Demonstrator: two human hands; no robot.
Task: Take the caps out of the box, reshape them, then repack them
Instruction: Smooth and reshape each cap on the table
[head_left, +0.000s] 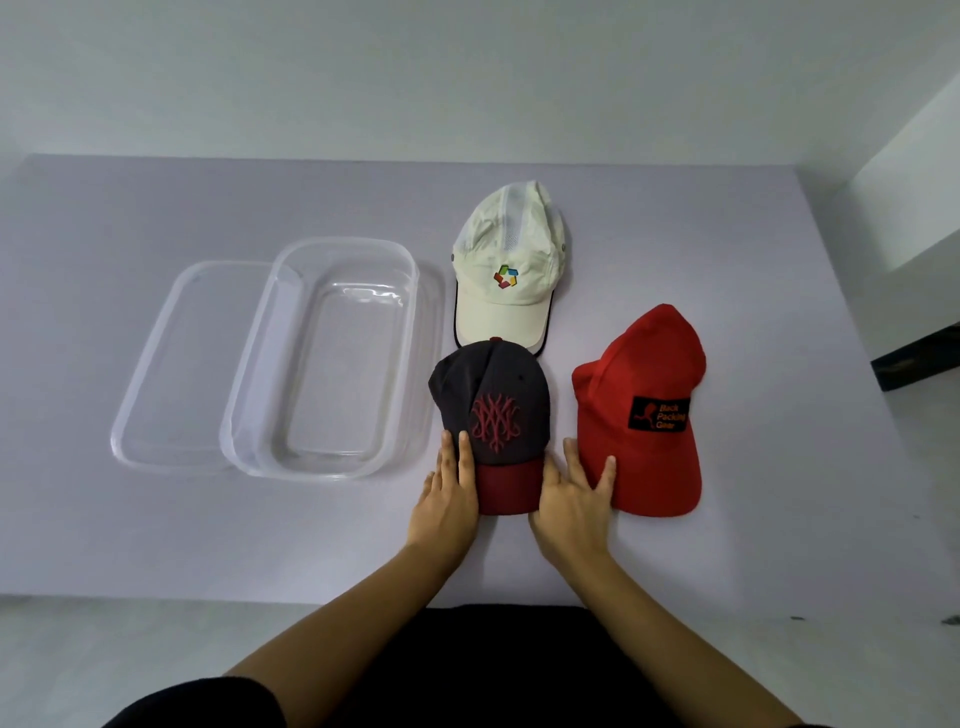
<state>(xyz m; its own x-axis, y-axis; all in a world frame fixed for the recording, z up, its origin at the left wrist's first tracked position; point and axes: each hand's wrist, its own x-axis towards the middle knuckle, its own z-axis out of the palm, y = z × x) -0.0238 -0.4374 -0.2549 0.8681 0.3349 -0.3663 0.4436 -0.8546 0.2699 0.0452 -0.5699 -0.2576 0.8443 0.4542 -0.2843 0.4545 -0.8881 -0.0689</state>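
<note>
dark cap (493, 410) — between left hand (448, 499), right hand (573, 501)

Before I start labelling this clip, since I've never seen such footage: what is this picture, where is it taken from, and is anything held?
No machine, only a person's two bare hands. The picture comes from a camera worn on the head, looking down at a pale lilac table. On it lie a white fabric cap with a colourful logo, a red fabric cap with a black patch, and a dark grey cap with a maroon brim. To the left stands an empty clear plastic box, a clear flat lid partly under it. The left hand and right hand rest flat either side of the dark grey cap's brim, fingers straight; the right hand touches the red cap. Nothing is gripped.
</note>
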